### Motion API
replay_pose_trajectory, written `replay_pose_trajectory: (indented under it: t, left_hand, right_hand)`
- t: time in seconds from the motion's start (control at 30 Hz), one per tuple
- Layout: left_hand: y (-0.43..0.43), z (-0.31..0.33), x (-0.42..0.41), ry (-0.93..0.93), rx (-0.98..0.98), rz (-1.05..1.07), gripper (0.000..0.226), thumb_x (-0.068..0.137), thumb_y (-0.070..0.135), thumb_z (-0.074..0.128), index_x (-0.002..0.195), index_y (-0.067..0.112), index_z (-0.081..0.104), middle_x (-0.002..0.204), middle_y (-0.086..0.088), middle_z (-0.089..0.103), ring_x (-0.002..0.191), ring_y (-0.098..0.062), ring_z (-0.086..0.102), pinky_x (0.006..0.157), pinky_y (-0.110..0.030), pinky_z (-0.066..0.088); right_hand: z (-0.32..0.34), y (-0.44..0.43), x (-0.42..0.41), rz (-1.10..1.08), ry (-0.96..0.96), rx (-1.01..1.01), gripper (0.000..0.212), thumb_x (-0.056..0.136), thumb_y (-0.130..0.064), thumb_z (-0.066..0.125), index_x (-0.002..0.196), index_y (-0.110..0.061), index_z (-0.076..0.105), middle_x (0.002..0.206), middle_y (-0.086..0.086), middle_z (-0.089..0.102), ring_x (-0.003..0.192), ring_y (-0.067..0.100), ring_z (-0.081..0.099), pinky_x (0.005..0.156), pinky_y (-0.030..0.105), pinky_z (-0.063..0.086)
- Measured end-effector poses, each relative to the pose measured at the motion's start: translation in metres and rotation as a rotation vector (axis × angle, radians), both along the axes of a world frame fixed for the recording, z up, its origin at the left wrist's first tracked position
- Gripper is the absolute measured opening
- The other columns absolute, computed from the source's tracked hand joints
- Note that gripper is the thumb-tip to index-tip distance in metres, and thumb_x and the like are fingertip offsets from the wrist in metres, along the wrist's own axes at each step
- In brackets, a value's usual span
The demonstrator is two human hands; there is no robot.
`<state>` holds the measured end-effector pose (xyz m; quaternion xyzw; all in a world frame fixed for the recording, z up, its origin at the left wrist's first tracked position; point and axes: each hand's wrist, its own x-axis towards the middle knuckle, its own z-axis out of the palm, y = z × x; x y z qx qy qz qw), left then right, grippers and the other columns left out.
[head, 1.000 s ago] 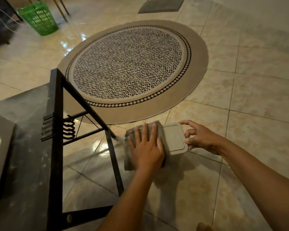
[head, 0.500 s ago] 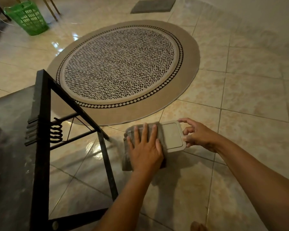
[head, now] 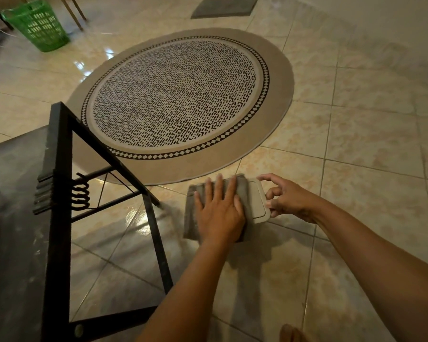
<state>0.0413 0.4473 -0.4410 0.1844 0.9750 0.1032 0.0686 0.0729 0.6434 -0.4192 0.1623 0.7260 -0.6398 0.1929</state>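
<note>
Beige glossy tiles make up the floor (head: pixel 356 119), which fills most of the view. On it, far and centre, lies a round rug (head: pixel 178 95) with a tan border, a ring of small diamonds and a speckled black-and-white middle. At the near left stands a dark stone-topped table (head: pixel 13 218); its black metal frame (head: pixel 58 193) runs along the right edge of the top, with slanting legs and a coiled ornament below. At the far left, well apart from the rug, is a green plastic basket (head: pixel 38 25), and a flat grey mat (head: pixel 223 6) lies at the far edge, right of centre.

Near and centre, just right of the table's legs and close to the rug's near rim, a grey cloth (head: pixel 192 213) is draped over the left part of a beige box (head: pixel 257 201) with a flat lid. The left hand (head: pixel 219 213) lies flat on the cloth — fingers straight and together, pressing it against the box. The right hand (head: pixel 287 201) grips the box's right edge — thumb and curled fingers pinching it, forefinger raised over the far corner. A shadow falls on the tiles beneath.
</note>
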Motion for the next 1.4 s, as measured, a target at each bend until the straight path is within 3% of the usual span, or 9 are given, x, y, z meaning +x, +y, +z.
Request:
replay_pose_trajectory:
  t: [0.2, 0.37, 0.57, 0.7, 0.83, 1.0, 1.13, 1.33, 1.4]
  left_hand:
    - [0.002, -0.003, 0.043, 0.010, 0.002, -0.026, 0.058, 0.098, 0.055, 0.004, 0.151, 0.043, -0.017, 0.162, 0.005, -0.020, 0.148, -0.024, -0.024, 0.118, -0.054, -0.013]
    - [0.034, 0.002, 0.031, 0.003, -0.006, -0.083, 0.056, 0.101, 0.051, 0.006, 0.152, 0.041, -0.013, 0.164, 0.003, -0.016, 0.148, -0.025, -0.023, 0.117, -0.054, -0.017]
    - [-0.001, 0.001, 0.010, -0.005, -0.009, 0.029, 0.054, 0.102, 0.052, 0.010, 0.150, 0.045, -0.012, 0.165, 0.002, -0.012, 0.149, -0.021, -0.019, 0.119, -0.054, -0.011]
    - [-0.002, 0.000, 0.033, 0.008, 0.001, 0.046, 0.057, 0.099, 0.054, 0.008, 0.151, 0.044, -0.012, 0.164, 0.002, -0.015, 0.149, -0.025, -0.020, 0.117, -0.054, -0.015]
    - [0.031, 0.001, 0.033, -0.010, -0.017, -0.076, 0.056, 0.098, 0.053, 0.003, 0.152, 0.042, -0.012, 0.164, 0.002, -0.014, 0.148, -0.026, -0.022, 0.117, -0.058, -0.012]
    - [0.003, 0.006, 0.002, -0.024, -0.018, 0.024, 0.055, 0.102, 0.048, 0.012, 0.155, 0.040, -0.002, 0.166, 0.001, -0.005, 0.150, -0.023, -0.014, 0.118, -0.054, -0.013]
    - [-0.024, 0.005, 0.022, -0.012, -0.011, 0.127, 0.059, 0.099, 0.049, 0.008, 0.154, 0.038, -0.010, 0.165, 0.000, -0.012, 0.149, -0.024, -0.018, 0.113, -0.052, -0.023]
    - [0.028, 0.007, 0.031, -0.049, -0.027, -0.050, 0.056, 0.101, 0.050, 0.007, 0.153, 0.038, -0.014, 0.163, 0.002, -0.018, 0.148, -0.027, -0.023, 0.117, -0.059, -0.011]
    - [0.027, 0.011, 0.012, -0.056, -0.041, -0.034, 0.055, 0.103, 0.047, 0.010, 0.154, 0.037, -0.009, 0.165, 0.001, -0.014, 0.148, -0.026, -0.020, 0.117, -0.058, -0.011]
  right_hand:
    - [0.000, 0.001, -0.003, 0.058, 0.013, 0.018, 0.072, 0.086, 0.016, 0.055, 0.142, -0.026, 0.043, 0.082, 0.012, 0.055, 0.063, 0.018, 0.061, 0.061, 0.031, 0.059]
    - [0.002, -0.004, -0.002, 0.106, 0.037, 0.032, 0.075, 0.082, 0.015, 0.056, 0.139, -0.032, 0.044, 0.112, 0.012, 0.067, 0.091, 0.027, 0.071, 0.063, 0.032, 0.060]
    - [-0.003, -0.002, -0.002, 0.072, 0.031, 0.033, 0.073, 0.086, 0.013, 0.059, 0.143, -0.029, 0.043, 0.081, 0.012, 0.054, 0.065, 0.017, 0.062, 0.062, 0.029, 0.059]
    - [-0.001, -0.002, -0.005, 0.085, 0.033, 0.045, 0.073, 0.085, 0.015, 0.057, 0.142, -0.028, 0.044, 0.083, 0.013, 0.055, 0.068, 0.019, 0.061, 0.060, 0.028, 0.059]
    - [0.002, -0.007, -0.006, 0.102, 0.029, 0.040, 0.076, 0.081, 0.019, 0.053, 0.139, -0.029, 0.045, 0.110, 0.016, 0.066, 0.093, 0.029, 0.069, 0.063, 0.034, 0.061]
    - [-0.005, -0.010, -0.001, 0.036, 0.028, 0.038, 0.073, 0.086, 0.015, 0.056, 0.143, -0.027, 0.042, 0.082, 0.016, 0.057, 0.063, 0.017, 0.063, 0.059, 0.027, 0.057]
    - [-0.006, -0.010, -0.002, 0.032, 0.043, 0.056, 0.070, 0.087, 0.013, 0.056, 0.142, -0.027, 0.043, 0.082, 0.014, 0.056, 0.065, 0.018, 0.062, 0.059, 0.026, 0.057]
    - [-0.002, -0.013, -0.003, 0.072, 0.026, 0.043, 0.073, 0.082, 0.018, 0.051, 0.139, -0.027, 0.045, 0.104, 0.025, 0.066, 0.083, 0.033, 0.068, 0.069, 0.043, 0.062]
    - [-0.001, -0.014, -0.001, 0.055, 0.028, 0.043, 0.072, 0.084, 0.017, 0.053, 0.140, -0.027, 0.044, 0.095, 0.025, 0.065, 0.075, 0.029, 0.067, 0.069, 0.041, 0.062]
